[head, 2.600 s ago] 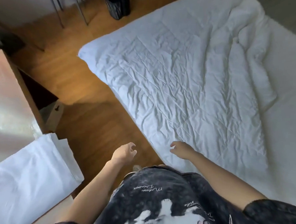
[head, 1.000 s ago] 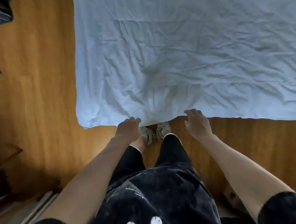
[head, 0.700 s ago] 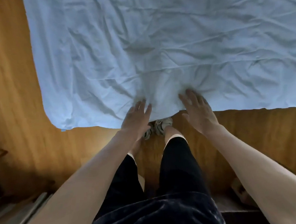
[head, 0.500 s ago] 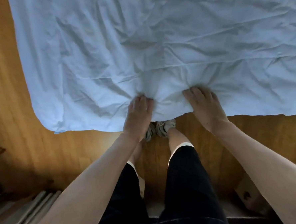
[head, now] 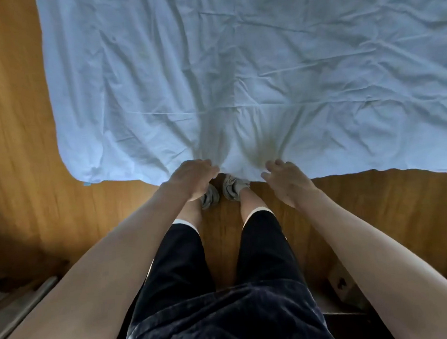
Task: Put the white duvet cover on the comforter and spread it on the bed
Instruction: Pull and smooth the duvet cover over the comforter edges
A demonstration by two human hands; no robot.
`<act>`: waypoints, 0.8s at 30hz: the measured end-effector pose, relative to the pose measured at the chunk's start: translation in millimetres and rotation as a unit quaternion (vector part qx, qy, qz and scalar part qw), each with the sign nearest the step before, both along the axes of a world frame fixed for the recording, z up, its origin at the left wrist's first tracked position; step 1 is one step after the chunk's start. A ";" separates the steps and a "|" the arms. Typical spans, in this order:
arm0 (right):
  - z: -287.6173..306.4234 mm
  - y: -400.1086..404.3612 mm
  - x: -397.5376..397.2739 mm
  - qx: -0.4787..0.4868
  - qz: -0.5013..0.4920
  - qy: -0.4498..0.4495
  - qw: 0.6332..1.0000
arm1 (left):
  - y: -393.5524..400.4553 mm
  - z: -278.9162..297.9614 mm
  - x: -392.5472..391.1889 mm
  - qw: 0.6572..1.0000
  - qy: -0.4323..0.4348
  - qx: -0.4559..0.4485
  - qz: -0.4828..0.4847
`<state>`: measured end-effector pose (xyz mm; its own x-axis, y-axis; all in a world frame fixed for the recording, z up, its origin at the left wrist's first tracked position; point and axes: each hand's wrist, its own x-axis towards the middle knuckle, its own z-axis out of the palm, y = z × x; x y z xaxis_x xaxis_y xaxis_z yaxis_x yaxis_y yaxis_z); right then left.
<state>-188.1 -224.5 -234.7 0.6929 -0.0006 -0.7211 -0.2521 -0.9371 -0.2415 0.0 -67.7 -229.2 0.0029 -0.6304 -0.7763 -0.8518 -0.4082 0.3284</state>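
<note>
I look straight down at the wrinkled white cover (head: 237, 71) spread over the bed, its near edge hanging above the wooden floor (head: 21, 181). My left hand (head: 194, 177) has its fingers curled into that edge, bunching the cloth. My right hand (head: 286, 181) sits just beside it at the edge, fingers bent. My shoes (head: 224, 193) stand between them.

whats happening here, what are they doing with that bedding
A person stands at the near edge of a white duvet spread out wrinkled, its edge hanging over the wooden floor. The left hand has a grip on the edge, bunching the cloth. The right hand sits at the edge beside it, fingers bent; whether it pinches the cloth is hard to tell. Creases fan out from both hands.
</note>
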 end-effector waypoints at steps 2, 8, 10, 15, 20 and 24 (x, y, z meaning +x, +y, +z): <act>15.2 11.2 -2.5 -0.012 0.010 0.030 0.999 | 2.9 15.9 -1.7 1.000 0.001 0.018 -0.026; 80.9 18.8 13.0 -0.033 -0.092 0.043 0.994 | 10.2 92.1 7.4 0.999 -0.048 0.014 0.004; 107.5 19.5 25.5 -0.041 -0.100 0.052 0.993 | 18.5 125.0 17.4 0.997 -0.063 0.019 0.032; 167.4 54.9 68.0 -0.026 -0.131 0.059 0.989 | 61.9 191.7 41.5 0.983 -0.063 -0.016 0.172; 189.4 108.4 138.0 0.004 -0.153 0.069 0.986 | 143.5 206.9 89.4 0.961 -0.045 0.001 0.272; 193.4 160.2 212.6 -0.015 -0.173 0.051 0.984 | 224.7 201.2 160.4 0.955 -0.039 0.010 0.294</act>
